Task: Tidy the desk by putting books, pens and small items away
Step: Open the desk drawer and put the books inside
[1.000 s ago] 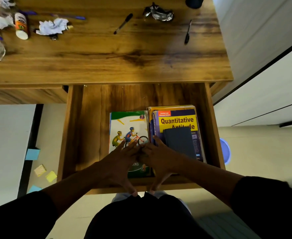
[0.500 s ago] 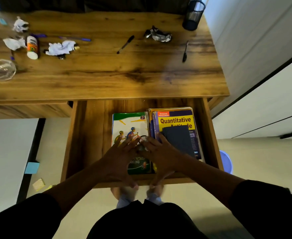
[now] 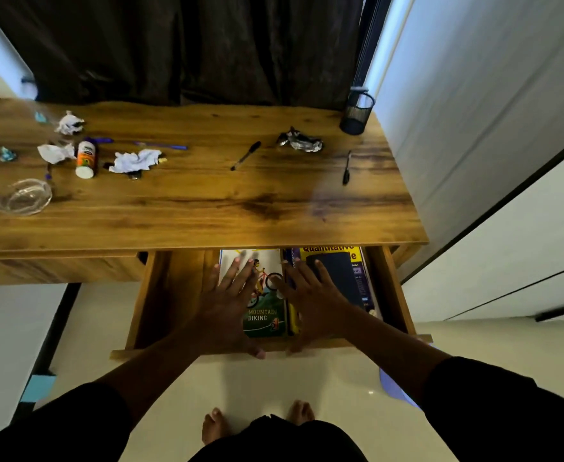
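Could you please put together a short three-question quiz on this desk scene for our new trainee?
1. True or false: the black mesh pen cup stands at the wooden desk's far right corner.
2. Which book lies under the left hand in the open wooden drawer? A) Mountain Biking book B) yellow Quantitative book
3. How many black pens lie loose right of the desk's middle?

Key:
1. True.
2. A; the right hand rests beside it.
3. Two: one black pen near the crumpled foil, another black pen further right.
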